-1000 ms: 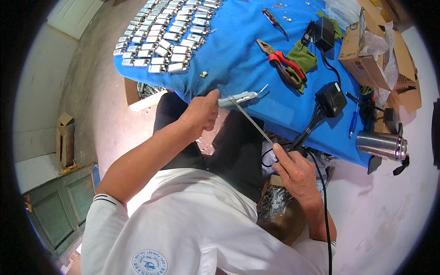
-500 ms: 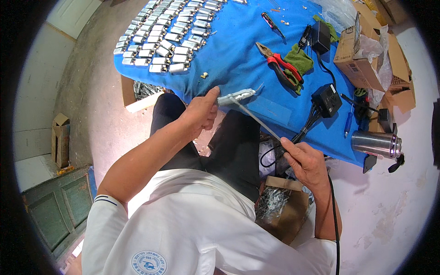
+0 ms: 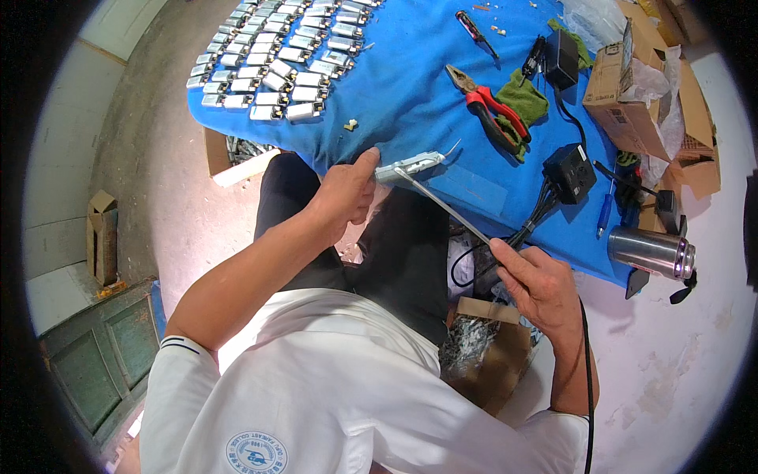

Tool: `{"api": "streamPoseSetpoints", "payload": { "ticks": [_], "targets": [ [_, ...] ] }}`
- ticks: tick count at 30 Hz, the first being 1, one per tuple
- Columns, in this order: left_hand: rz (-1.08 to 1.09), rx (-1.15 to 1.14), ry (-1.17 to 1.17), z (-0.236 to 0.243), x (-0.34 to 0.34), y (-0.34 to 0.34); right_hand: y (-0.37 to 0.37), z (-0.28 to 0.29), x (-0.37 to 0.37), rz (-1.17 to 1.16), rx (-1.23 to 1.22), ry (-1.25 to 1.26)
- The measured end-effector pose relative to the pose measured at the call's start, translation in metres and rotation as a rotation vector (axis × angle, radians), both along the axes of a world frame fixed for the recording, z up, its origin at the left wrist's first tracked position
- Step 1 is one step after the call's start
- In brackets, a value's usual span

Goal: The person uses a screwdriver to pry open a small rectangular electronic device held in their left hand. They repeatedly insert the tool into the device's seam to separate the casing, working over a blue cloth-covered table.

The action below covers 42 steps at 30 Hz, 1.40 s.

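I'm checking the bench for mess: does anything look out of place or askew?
Slightly. One of the silver pieces sits more slanted than its neighbours. A pale scrap lies loose on the blue cloth, apart from the rows; more bits lie beyond the red-handled pliers.

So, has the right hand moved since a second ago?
Yes: the right hand has shifted rightward, closer to the flask.

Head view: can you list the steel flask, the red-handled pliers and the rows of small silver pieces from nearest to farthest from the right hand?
From the right hand:
1. Steel flask: to its right.
2. Red-handled pliers: above it in view.
3. Silver pieces: far upper left.
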<state>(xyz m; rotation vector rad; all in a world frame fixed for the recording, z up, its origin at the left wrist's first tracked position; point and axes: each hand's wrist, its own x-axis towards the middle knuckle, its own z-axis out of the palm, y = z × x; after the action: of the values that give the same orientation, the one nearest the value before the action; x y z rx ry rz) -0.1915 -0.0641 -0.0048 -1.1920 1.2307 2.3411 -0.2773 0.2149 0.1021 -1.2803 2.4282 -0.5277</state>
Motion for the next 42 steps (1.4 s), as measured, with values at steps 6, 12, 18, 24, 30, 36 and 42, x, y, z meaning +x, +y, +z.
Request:
{"api": "streamPoseSetpoints", "payload": {
  "ticks": [6, 12, 18, 24, 30, 36, 42],
  "targets": [
    [0.037, -0.015, -0.041, 0.003, -0.001, 0.003, -0.011, 0.019, 0.004, 0.015, 0.117, 0.043],
    [0.026, -0.009, -0.023, 0.0, 0.0, 0.001, -0.028, 0.044, 0.012, -0.007, 0.257, 0.091],
    [0.033, 0.015, -0.025, 0.003, 0.0, 0.002, -0.038, 0.049, 0.011, 0.003, 0.282, 0.058],
    [0.03, 0.058, 0.012, -0.001, 0.002, 0.002, -0.031, 0.041, 0.009, -0.016, 0.21, 0.05],
    [0.038, 0.063, 0.002, 0.005, 0.001, 0.003, -0.029, 0.04, 0.01, -0.05, 0.203, 0.006],
    [0.061, 0.04, 0.013, 0.004, 0.0, 0.004, -0.019, 0.028, 0.01, -0.084, 0.116, -0.082],
    [0.064, 0.046, -0.002, 0.005, 0.0, 0.003, -0.008, 0.006, 0.002, -0.043, 0.094, -0.096]
  ]
}}
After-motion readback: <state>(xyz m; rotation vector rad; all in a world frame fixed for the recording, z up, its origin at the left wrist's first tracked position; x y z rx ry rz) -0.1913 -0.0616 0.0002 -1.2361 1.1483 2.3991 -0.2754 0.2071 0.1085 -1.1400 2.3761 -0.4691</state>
